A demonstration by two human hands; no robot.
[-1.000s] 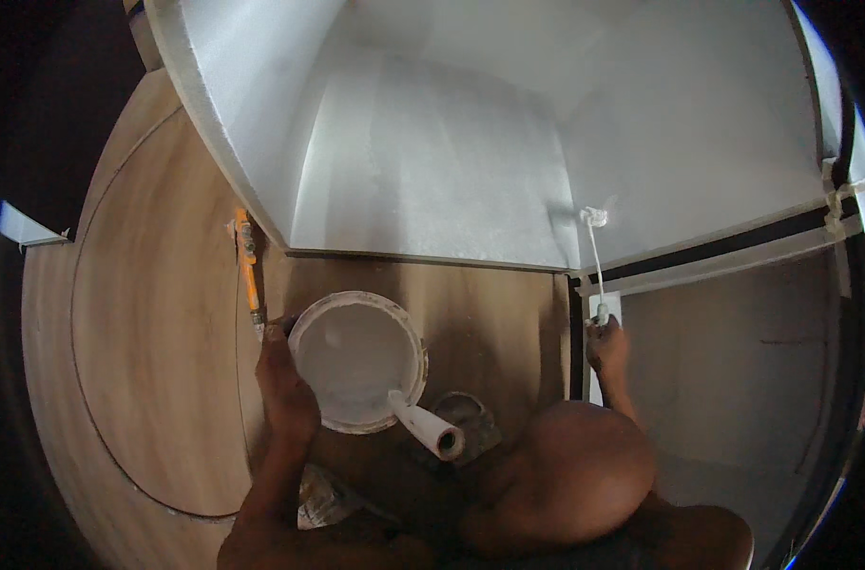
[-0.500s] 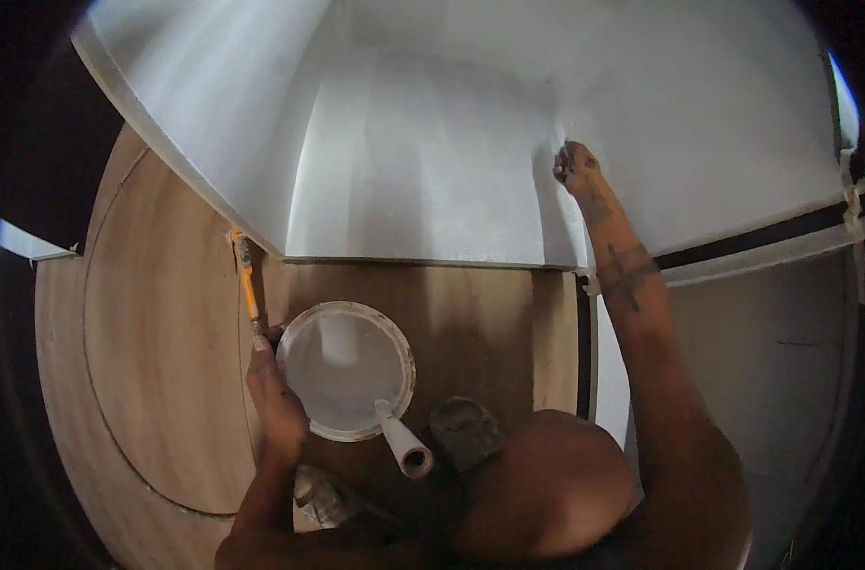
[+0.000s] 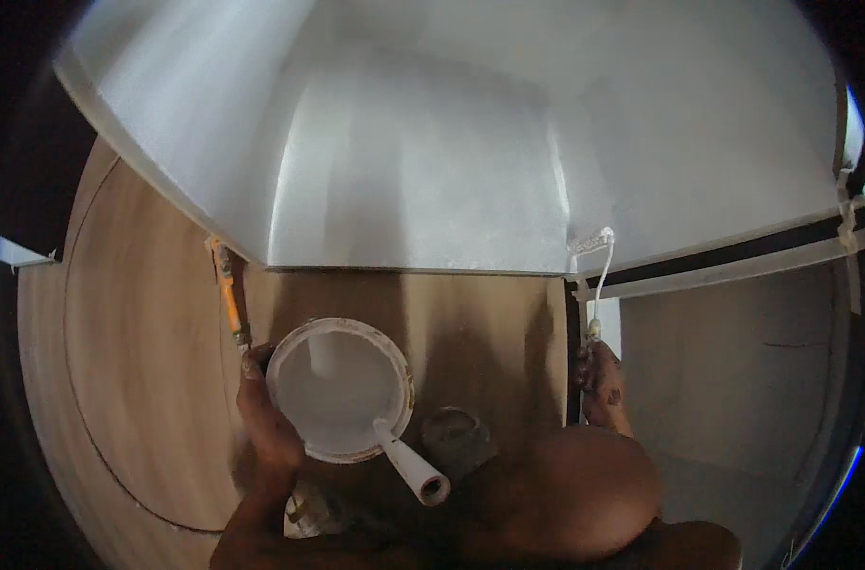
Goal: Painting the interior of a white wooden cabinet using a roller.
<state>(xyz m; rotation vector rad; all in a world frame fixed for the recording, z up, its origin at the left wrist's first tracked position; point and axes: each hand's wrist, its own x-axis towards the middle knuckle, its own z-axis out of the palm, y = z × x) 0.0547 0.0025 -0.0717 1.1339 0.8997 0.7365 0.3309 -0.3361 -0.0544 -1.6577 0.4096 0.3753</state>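
Overhead, both hands were occupied at a white wall corner.
Right hand [image 3: 599,375] was clamped on a small white paint roller [image 3: 590,242], pressed to the wall at 1 o'clock; left hand [image 3: 266,418] gripped the round white paint bucket [image 3: 337,389] at 7 o'clock.

Round white plastic paint bucket [image 3: 337,389] at six o'clock, white inside, rim smeared cream. White tubular roller sleeve [image 3: 412,464] poking out at five. Orange-handled brush [image 3: 229,294] at nine. Brown wood-grain floor [image 3: 128,380] below; pale grey-white painted wall [image 3: 432,171] at twelve.
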